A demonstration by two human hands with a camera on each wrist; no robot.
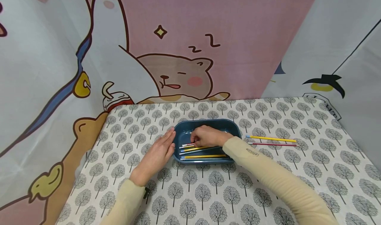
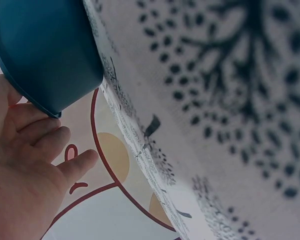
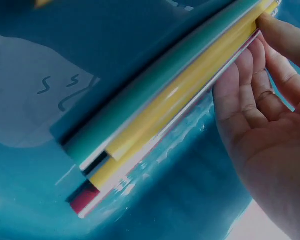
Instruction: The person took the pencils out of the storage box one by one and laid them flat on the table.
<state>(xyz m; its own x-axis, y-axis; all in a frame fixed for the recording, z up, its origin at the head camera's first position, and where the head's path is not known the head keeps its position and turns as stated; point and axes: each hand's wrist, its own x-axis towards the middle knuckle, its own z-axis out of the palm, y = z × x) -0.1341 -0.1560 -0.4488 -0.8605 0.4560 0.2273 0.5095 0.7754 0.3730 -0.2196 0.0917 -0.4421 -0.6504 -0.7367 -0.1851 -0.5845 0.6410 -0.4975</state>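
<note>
A dark teal tray (image 1: 208, 122) stands on the cloth with several pencils lying lengthwise in it. My right hand (image 1: 209, 135) reaches inside and pinches pencils near the middle of the tray. In the right wrist view the thumb lies on a yellow pencil (image 3: 190, 82), with curled fingers at a red pencil (image 3: 85, 201) and a teal pencil (image 3: 155, 90) alongside. Along the tray's front wall lies another yellow pencil (image 1: 205, 157). My left hand (image 1: 157, 154) touches the tray's left end, fingers mostly straight; the left wrist view shows them at the rim (image 2: 52, 114).
Right of the tray, a yellow pencil (image 1: 274, 139) and a dark red pencil (image 1: 274, 144) lie side by side on the tree-print cloth (image 1: 202, 192). A cartoon-print curtain (image 1: 238, 53) hangs behind the table and along its sides.
</note>
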